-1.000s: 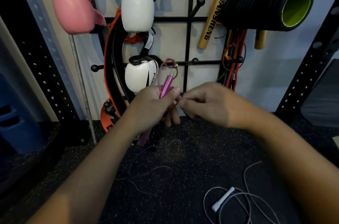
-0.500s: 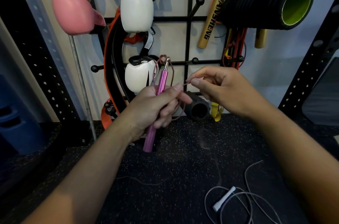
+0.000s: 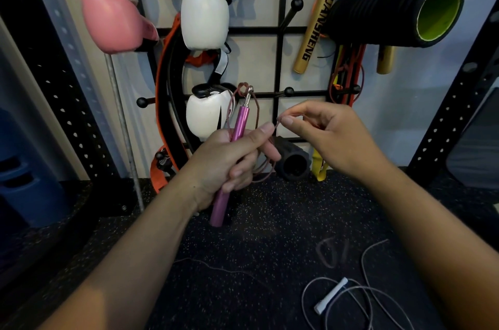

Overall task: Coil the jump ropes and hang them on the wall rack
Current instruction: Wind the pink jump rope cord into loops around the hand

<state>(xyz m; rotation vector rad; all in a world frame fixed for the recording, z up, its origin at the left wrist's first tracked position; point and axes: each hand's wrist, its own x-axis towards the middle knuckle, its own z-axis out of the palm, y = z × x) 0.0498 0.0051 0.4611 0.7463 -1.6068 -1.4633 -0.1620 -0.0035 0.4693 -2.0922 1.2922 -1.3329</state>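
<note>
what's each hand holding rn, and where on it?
Left hand grips the pink handle around its middle, cord loops gathered alongside. Right hand pinches the thin cord between thumb and forefinger.

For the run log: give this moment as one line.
left hand: grips pink handle | right hand: pinches cord | white rope: on floor, uncoiled | rack: nothing hung yet

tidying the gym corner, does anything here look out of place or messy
Yes. A white-handled jump rope lies loose on the floor at lower right, cord sprawled uncoiled. The left hand holds a pink-handled rope while the right hand pinches its cord, only partly coiled.
</note>
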